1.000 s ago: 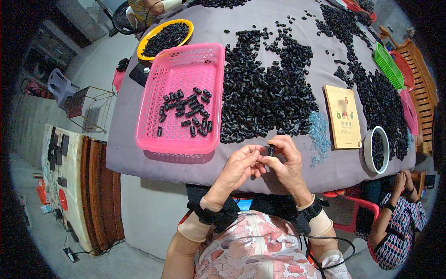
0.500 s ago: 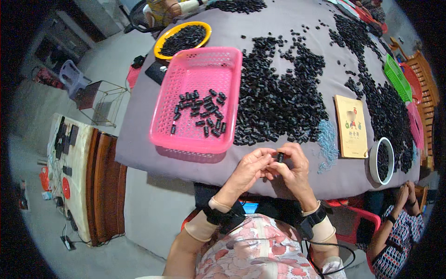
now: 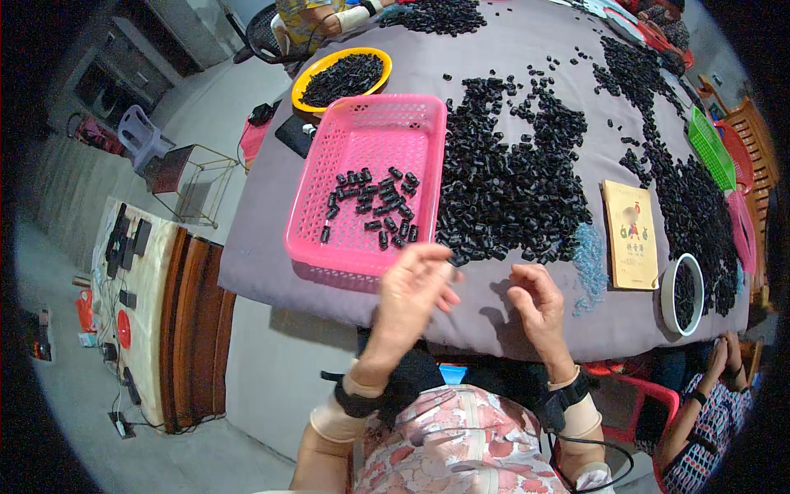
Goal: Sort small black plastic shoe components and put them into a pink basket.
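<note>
On the grey-clothed bench [image 3: 535,37], black pieces [image 3: 510,206] lie heaped beyond the fingers [image 3: 539,280], likely light, stiff, best pinched mid-body. The right hand [image 3: 545,311] curves, fingers apart; whether the left hand [image 3: 403,295], beside the pink basket [image 3: 341,262], holds anything is unclear.

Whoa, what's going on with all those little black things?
A person's left hand is by the near right corner of a pink basket with some small black pieces in it; I can't tell whether that hand holds one. The right hand is half open over the grey cloth, with nothing seen in it. A big heap of black pieces lies beyond the hands.
</note>
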The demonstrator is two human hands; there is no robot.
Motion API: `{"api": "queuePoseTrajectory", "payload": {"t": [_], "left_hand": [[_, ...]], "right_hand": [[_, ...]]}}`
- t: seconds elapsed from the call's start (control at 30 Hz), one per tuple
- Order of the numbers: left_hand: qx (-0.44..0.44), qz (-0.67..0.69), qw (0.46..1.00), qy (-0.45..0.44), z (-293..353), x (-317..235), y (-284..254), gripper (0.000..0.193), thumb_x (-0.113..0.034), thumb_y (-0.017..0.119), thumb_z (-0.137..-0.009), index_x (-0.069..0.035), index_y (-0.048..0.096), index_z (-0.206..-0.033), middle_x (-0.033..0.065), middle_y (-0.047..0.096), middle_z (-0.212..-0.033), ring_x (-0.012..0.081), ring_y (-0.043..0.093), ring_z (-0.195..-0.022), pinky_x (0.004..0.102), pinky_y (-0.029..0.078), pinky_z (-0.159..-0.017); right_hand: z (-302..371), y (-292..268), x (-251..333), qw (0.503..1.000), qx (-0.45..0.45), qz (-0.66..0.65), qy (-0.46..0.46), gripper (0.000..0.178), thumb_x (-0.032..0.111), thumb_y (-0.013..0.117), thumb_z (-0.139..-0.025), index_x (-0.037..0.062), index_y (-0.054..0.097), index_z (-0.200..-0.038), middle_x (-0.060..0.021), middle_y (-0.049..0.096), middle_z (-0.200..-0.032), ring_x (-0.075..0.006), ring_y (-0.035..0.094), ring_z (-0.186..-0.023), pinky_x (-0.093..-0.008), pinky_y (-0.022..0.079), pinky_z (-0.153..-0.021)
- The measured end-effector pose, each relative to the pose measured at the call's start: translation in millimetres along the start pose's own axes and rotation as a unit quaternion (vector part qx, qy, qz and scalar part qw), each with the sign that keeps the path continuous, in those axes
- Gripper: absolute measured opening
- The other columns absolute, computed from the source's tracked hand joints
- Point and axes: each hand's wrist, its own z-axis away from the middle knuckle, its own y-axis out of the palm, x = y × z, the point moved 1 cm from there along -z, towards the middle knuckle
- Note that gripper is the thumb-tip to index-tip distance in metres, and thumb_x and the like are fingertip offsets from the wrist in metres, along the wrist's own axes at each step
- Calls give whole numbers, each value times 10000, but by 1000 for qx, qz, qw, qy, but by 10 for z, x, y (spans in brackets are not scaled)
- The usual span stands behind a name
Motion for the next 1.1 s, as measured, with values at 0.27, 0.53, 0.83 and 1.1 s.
{"api": "queuePoseTrajectory", "payload": {"t": [0.27, 0.53, 0.83, 1.1], "left_hand": [[-164, -242, 942, 165, -282, -249, -317, 259, -113, 613, -864, 12, 553, -1082, 56, 622, -876, 58, 548, -645, 192, 444, -561], [20, -384, 896, 223, -126, 423, 210, 177, -21, 609, -782, 11, 598, -956, 122, 564, -813, 198, 578, -638, 298, 446, -558], [-19, -531, 817, 223, -425, 672, 296, 246, -79, 649, -763, -89, 565, -993, 124, 478, -957, 332, 585, -779, 419, 474, -630], [-33, -552, 811, 189, -394, 682, 340, 213, -93, 635, -788, -111, 593, -996, 118, 479, -889, 299, 566, -781, 407, 458, -644]], "right_hand": [[45, -238, -196, 991, -85, 18, 102, 127, 30, 576, -832, -25, 601, -943, -46, 577, -841, -99, 550, -729, -222, 444, -648], [120, -577, -300, 970, -188, -56, 146, 84, 65, 550, -881, 30, 607, -933, 11, 569, -711, -37, 487, -531, -187, 370, -439], [332, -1097, -470, 961, -211, 17, 178, 87, 83, 540, -880, 29, 597, -916, 21, 569, -719, -62, 503, -562, -214, 411, -490], [53, -712, -294, 923, -121, 358, 73, 141, 134, 654, -764, 15, 630, -837, -153, 619, -806, -312, 608, -745, -382, 479, -658]]}}
